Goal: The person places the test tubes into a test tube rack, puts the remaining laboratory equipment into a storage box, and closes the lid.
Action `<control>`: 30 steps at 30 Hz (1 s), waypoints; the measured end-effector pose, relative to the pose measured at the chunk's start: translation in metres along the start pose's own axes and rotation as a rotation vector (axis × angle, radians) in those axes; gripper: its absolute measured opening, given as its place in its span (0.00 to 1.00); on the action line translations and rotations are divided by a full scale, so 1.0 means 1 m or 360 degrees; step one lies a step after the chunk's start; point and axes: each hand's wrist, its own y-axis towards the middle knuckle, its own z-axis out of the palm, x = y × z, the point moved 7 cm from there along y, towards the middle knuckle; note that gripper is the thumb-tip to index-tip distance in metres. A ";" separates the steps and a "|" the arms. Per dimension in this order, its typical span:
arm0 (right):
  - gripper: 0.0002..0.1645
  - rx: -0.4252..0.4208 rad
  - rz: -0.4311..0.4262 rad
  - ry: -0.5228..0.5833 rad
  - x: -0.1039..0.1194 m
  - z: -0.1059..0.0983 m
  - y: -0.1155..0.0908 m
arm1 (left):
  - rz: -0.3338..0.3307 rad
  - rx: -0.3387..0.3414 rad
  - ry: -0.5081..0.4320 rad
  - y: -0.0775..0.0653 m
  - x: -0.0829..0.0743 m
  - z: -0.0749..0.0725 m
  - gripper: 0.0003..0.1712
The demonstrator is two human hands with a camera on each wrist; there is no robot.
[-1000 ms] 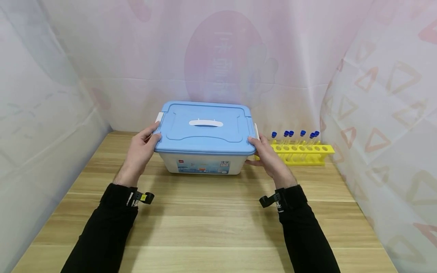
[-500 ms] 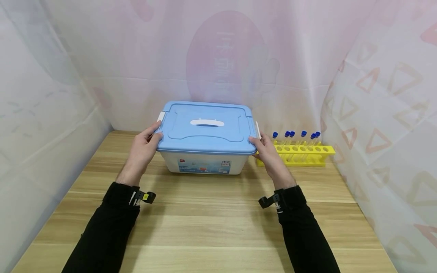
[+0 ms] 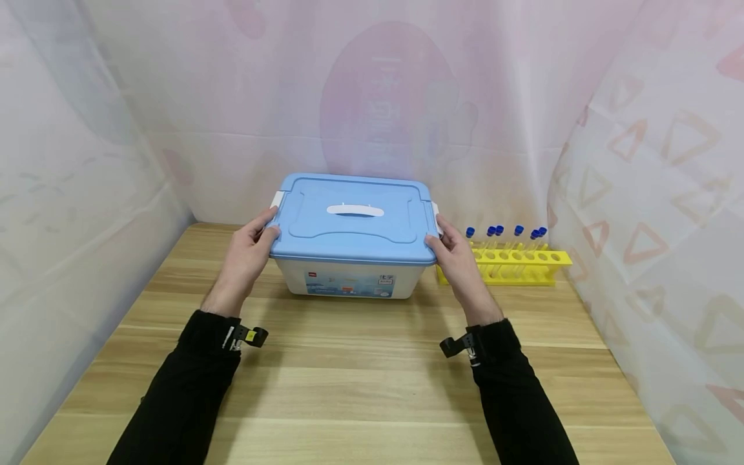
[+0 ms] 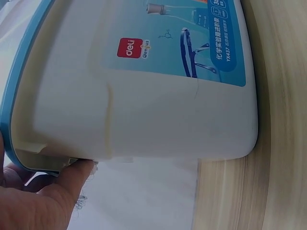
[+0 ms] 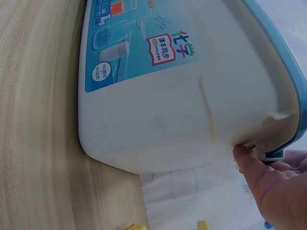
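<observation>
A white plastic storage box (image 3: pixel 290 274) with a light blue lid (image 3: pixel 354 190) stands on the table. White latches flank its lid, a left latch (image 3: pixel 277 199) and a right latch (image 3: pixel 435 208). My left hand (image 3: pixel 241 258) grips the left end, thumb at the lid's front corner and fingers by the latch. At the opposite end my right hand (image 3: pixel 462 265) holds the rim, thumb on the lid edge and fingers over the right latch. In both wrist views a finger reaches beneath the rim; the other fingers are partly hidden. A white handle (image 3: pixel 355 210) lies flat on the lid.
Just right of the box stands a yellow test tube rack (image 3: pixel 555 258) holding several tubes with blue caps. The wooden table (image 3: pixel 349 374) meets printed cloth walls (image 3: pixel 232 161) at the back and sides.
The right latch, tilted outward half a second ago, now sits closer to the box. My right fingers have moved up onto it. My left hand keeps its hold on the other end.
</observation>
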 end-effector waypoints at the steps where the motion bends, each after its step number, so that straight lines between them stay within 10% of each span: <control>1: 0.45 -0.0003 -0.0008 -0.0014 0.000 0.000 0.000 | 0.0001 0.0002 0.0003 0.000 0.000 0.000 0.37; 15: 0.38 0.0009 -0.0062 -0.0126 0.003 -0.002 -0.001 | 0.0017 0.0031 0.0063 0.001 -0.002 0.002 0.37; 30: 0.41 0.0204 -0.0160 -0.0731 0.011 -0.024 -0.015 | 0.0271 0.0033 0.0722 -0.014 -0.015 -0.021 0.39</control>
